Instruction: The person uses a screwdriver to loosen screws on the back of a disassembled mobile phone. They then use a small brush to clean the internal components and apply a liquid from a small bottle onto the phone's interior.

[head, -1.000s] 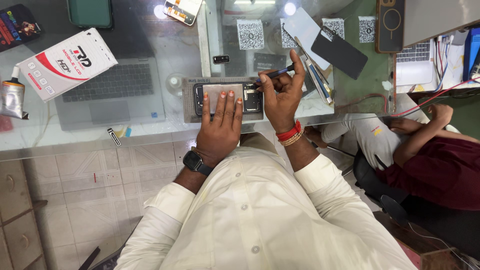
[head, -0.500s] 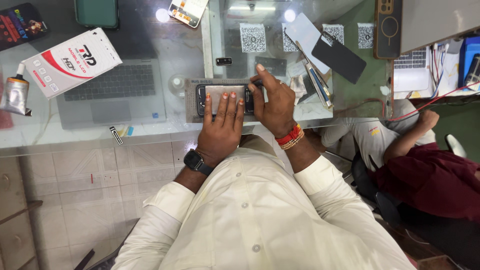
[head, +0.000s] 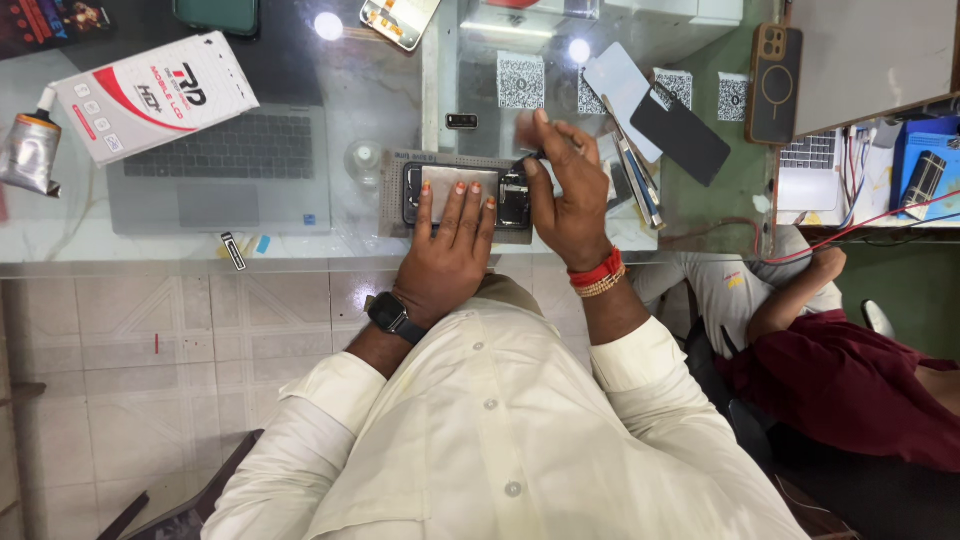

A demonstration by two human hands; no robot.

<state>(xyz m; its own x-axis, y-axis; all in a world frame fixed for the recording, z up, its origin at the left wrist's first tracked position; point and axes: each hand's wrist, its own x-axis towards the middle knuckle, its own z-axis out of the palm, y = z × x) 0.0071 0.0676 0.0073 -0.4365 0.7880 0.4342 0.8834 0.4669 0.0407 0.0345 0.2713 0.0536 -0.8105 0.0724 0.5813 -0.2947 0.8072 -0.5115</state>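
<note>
An opened smartphone (head: 468,193) lies flat on a grey work mat (head: 393,212) on the glass counter (head: 330,110), just ahead of the person's chest. The left hand (head: 450,245) presses down on it, fingers spread flat, gripping nothing. The right hand (head: 570,195) sits at the phone's right end, fingers pinched on a thin dark tool (head: 528,158) whose tip touches the phone. A laptop (head: 215,165) shows under the glass to the left, a white box (head: 150,95) above it

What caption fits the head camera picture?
Left hand pins an opened phone on a grey mat; right hand pinches a thin tool.
</note>
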